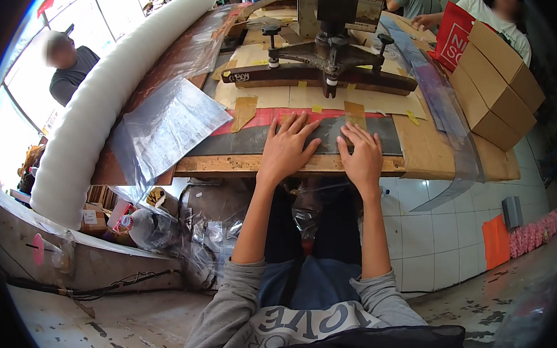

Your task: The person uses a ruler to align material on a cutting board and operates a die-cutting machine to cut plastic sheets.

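My left hand [287, 150] and right hand [360, 158] lie open, fingers spread, flat on the clear plastic sheet [332, 134] at frame centre, pinning it smooth on the worktop [241, 165] below the press bar [322, 80].

Workshop, press machine [327, 56] on wooden workbench [241, 165] (stacked cartons [497, 85])

Three plain brown cardboard boxes [497, 85] stood stacked at the worktop's [420, 151] right end, a red white-lettered bag [454, 35] just behind them

Bright daylight floods from windows [65, 8] at left, overexposed; fisheye bends edges, rim vignetted black.
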Demonstrator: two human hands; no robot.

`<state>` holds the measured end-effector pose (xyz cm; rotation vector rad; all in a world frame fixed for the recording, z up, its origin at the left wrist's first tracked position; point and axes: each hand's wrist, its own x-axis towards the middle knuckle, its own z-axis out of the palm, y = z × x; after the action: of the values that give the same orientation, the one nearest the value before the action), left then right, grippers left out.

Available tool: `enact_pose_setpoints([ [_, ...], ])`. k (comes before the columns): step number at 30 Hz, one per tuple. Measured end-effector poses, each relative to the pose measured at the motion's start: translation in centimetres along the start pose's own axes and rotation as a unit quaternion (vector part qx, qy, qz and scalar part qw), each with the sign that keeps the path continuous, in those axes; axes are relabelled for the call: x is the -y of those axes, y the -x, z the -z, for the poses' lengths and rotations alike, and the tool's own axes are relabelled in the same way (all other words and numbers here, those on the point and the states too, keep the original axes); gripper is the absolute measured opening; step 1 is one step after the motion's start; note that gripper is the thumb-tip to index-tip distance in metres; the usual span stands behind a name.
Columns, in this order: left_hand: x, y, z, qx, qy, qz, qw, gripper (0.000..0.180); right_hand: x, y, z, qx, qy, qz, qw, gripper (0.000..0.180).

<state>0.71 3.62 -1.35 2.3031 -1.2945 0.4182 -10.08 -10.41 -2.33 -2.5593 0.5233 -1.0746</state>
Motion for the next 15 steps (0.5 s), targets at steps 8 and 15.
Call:
enact_pose_setpoints([
  [8,0.05,0.05,-0.03,0.002,0.01,0.005,1.0,0.042,-0.12,0.02,-0.17,-0.001,-0.001,0.001,1.0,0.027],
  [15,0.0,-0.03,-0.04,-0.003,0.008,0.001,1.0,0.042,-0.24,0.06,-0.18,-0.011,0.001,0.008,1.0,0.027],
])
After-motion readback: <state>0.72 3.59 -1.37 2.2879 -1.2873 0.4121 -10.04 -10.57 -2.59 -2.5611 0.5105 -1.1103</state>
